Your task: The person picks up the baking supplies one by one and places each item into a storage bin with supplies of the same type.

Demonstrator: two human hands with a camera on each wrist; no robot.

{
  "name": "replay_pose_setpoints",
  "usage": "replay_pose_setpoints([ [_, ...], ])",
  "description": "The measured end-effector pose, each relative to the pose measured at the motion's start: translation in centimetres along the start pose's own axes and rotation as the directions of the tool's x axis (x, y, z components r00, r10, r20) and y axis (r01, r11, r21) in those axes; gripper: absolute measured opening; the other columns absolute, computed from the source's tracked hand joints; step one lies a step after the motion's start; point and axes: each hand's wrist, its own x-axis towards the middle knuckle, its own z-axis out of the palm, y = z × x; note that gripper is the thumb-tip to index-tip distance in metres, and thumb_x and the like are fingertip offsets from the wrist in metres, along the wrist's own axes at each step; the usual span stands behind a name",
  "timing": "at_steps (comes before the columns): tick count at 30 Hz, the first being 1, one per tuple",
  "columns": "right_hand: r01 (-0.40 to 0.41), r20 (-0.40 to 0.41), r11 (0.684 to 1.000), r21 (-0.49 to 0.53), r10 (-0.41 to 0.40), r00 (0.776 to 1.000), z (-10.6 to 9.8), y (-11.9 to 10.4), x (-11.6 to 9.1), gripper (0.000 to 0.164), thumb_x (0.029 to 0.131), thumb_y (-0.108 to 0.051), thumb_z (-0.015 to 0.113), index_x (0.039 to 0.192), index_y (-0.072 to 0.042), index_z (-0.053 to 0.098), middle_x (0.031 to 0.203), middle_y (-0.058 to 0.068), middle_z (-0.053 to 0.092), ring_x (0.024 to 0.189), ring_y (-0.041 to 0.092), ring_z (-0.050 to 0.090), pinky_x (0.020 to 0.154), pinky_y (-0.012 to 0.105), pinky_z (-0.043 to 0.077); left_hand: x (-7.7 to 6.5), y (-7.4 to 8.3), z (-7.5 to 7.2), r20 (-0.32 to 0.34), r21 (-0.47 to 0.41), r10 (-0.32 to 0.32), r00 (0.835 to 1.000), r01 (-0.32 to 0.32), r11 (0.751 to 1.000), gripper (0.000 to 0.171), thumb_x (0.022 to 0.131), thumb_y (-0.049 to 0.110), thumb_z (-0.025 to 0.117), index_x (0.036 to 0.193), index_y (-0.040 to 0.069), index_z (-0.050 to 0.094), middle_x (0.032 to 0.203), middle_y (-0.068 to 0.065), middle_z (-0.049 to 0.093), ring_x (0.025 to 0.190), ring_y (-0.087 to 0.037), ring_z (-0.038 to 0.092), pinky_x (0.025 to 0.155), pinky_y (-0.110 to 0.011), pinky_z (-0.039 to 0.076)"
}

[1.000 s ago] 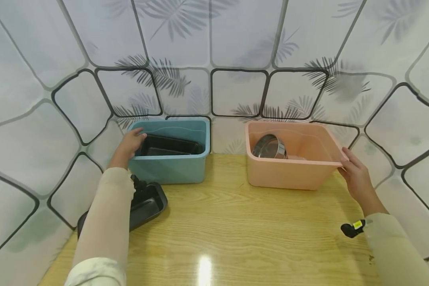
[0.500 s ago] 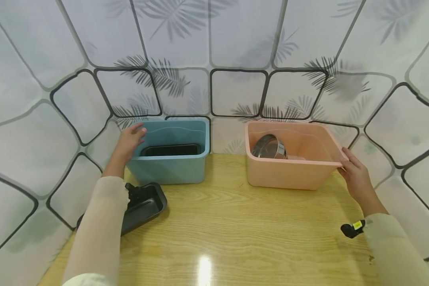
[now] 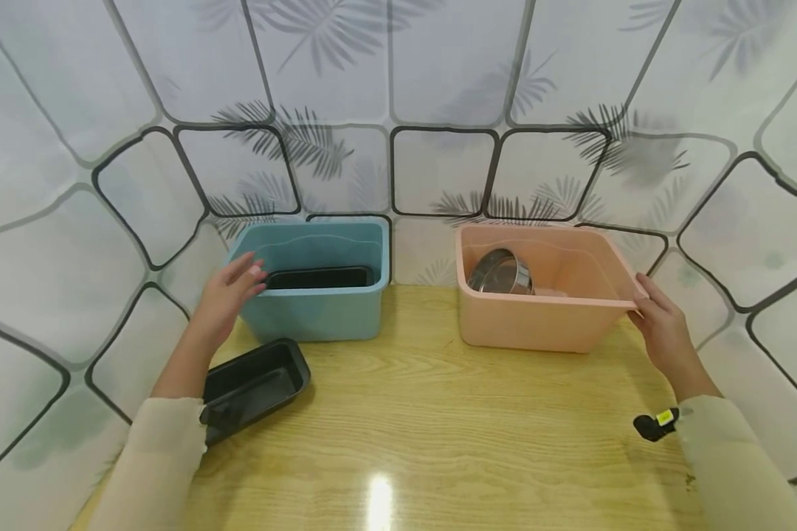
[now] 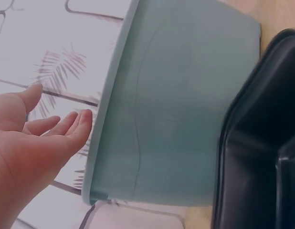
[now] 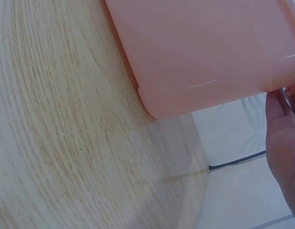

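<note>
My left hand (image 3: 229, 295) hovers by the left end of the blue bin (image 3: 312, 317), fingers loosely spread and holding nothing. The left wrist view shows the hand (image 4: 42, 129) apart from the bin's rim (image 4: 111, 95). Inside that bin lies a black rectangular baking pan (image 3: 322, 278), mostly hidden by the front wall. With my right hand (image 3: 664, 332) I grip the right rim of the pink bin (image 3: 531, 324); the right wrist view has its fingers (image 5: 276, 102) at the rim. A shiny round metal piece with a tall rim (image 3: 501, 273) leans inside the pink bin.
A second black loaf pan (image 3: 259, 387) lies on the wooden table (image 3: 438, 428), under my left forearm and in front of the blue bin. Patterned curtain cloth (image 3: 445, 169) hangs behind and on both sides. A gap separates the two bins.
The black pan in the blue bin has dropped lower and flat as my left hand let go of it. That hand has drawn back out toward me. My right hand stays put.
</note>
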Motion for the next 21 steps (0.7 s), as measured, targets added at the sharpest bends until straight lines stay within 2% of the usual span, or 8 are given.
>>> replay_pose_setpoints([
  [4,0.009,-0.002,1.0,0.018,-0.009,1.0,0.3,0.0,0.1,0.062,0.109,-0.009,0.042,0.162,-0.008,0.009,0.17,-0.001,0.002,0.113,-0.01,0.06,0.091,0.006,0.047,-3.1,-0.3,-0.1,-0.024,-0.022,0.065,0.998,-0.066,0.998,0.074,0.105,0.035,0.055,0.162,0.007,0.017,0.161,-0.017,0.033,0.132,-0.011,0.052,0.106,-0.017,0.045],
  [7,0.013,0.005,1.0,0.016,-0.013,1.0,0.5,0.0,0.0,0.062,0.109,-0.009,0.041,0.162,-0.008,0.009,0.17,0.001,0.001,0.113,-0.009,0.06,0.093,0.006,0.046,-5.1,-0.9,-0.2,-0.041,-0.046,0.105,0.994,-0.107,0.993,0.071,0.105,0.029,0.055,0.161,0.004,0.019,0.153,-0.012,0.044,0.125,-0.004,0.057,0.102,-0.015,0.048],
  [10,0.015,0.013,1.0,0.023,-0.016,1.0,0.4,0.0,-0.1,0.061,0.109,-0.009,0.04,0.162,-0.009,0.009,0.17,0.005,0.001,0.115,-0.008,0.06,0.096,0.006,0.045,-6.7,-1.7,-0.3,-0.054,-0.07,0.126,0.991,-0.13,0.989,0.067,0.106,0.022,0.054,0.159,-0.001,0.021,0.141,0.0,0.052,0.119,-0.001,0.06,0.099,-0.013,0.049],
  [14,0.008,0.014,0.999,0.042,-0.009,1.0,0.1,-0.1,-0.1,0.06,0.109,-0.008,0.038,0.163,-0.012,0.01,0.17,0.002,0.003,0.116,-0.008,0.059,0.096,0.007,0.044,-8.9,-2.6,-0.2,-0.067,-0.007,0.125,0.99,-0.126,0.992,0.064,0.107,0.021,0.053,0.159,-0.001,0.023,0.136,0.011,0.053,0.116,0.002,0.061,0.097,-0.012,0.049],
  [18,0.003,0.006,0.999,0.035,-0.003,1.0,0.0,0.0,0.0,0.06,0.109,-0.008,0.038,0.163,-0.014,0.013,0.17,-0.003,0.005,0.115,-0.008,0.059,0.094,0.007,0.044,-11.3,-3.3,-0.5,-0.103,0.073,0.098,0.99,-0.09,0.993,0.064,0.107,0.023,0.052,0.16,0.002,0.023,0.138,0.015,0.052,0.115,0.006,0.06,0.094,-0.008,0.048],
  [21,0.004,0.001,0.999,0.037,-0.004,1.0,0.0,0.0,0.0,0.059,0.109,-0.007,0.039,0.163,-0.014,0.014,0.17,-0.004,0.008,0.115,-0.008,0.059,0.093,0.007,0.045,-12.8,-3.7,-0.8,-0.141,0.048,0.065,0.988,-0.058,0.997,0.066,0.106,0.023,0.053,0.161,0.007,0.02,0.137,0.018,0.051,0.113,0.009,0.059,0.092,-0.006,0.046],
])
